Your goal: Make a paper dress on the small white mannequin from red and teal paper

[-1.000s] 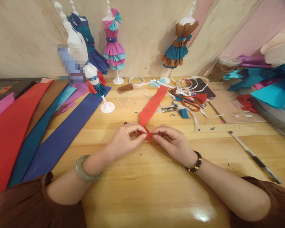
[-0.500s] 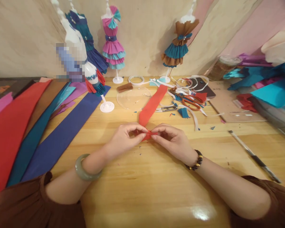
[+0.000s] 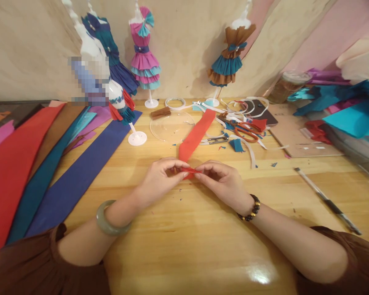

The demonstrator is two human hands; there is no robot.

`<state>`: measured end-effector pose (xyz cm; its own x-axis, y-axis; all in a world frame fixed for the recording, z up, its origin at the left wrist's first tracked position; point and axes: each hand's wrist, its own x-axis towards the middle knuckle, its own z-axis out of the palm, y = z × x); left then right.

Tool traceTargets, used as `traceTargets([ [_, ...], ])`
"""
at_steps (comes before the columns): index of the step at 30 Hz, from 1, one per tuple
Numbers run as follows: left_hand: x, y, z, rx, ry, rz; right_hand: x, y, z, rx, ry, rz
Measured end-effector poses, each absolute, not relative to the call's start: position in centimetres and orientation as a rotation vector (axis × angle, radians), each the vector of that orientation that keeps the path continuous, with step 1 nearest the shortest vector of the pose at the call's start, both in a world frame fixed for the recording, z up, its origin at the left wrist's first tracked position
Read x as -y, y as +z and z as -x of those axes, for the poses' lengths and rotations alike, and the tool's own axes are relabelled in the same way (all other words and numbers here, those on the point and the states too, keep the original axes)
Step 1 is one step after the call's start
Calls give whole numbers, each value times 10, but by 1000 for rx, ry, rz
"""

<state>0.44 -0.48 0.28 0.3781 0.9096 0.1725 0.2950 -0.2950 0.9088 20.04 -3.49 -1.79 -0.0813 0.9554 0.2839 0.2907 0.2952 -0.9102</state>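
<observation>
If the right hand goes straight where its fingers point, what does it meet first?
The right hand would probably meet the left hand first, just across the red paper strip both pinch.

We are looking down at a pale wooden table point(image 3: 203, 246). On its left, a wide red paper band point(image 3: 9, 172), a teal paper band point(image 3: 39, 184) and a dark blue paper band point(image 3: 80, 172) are lying side by side, running from near to far. Beyond the middle, a narrow red paper strip point(image 3: 195, 135) is lying just right of a clear round plastic disc point(image 3: 172, 127). Further right, orange-handled scissors point(image 3: 246, 132), a brown cardboard sheet point(image 3: 298, 137) and a slim grey pen point(image 3: 326, 200) are resting.
</observation>
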Motion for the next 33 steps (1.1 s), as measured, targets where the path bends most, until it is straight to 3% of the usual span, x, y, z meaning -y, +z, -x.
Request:
traceTargets([
  [33, 2, 0, -4, -1093, 987, -1905, 34, -16, -203, 1745, 758, 1141],
])
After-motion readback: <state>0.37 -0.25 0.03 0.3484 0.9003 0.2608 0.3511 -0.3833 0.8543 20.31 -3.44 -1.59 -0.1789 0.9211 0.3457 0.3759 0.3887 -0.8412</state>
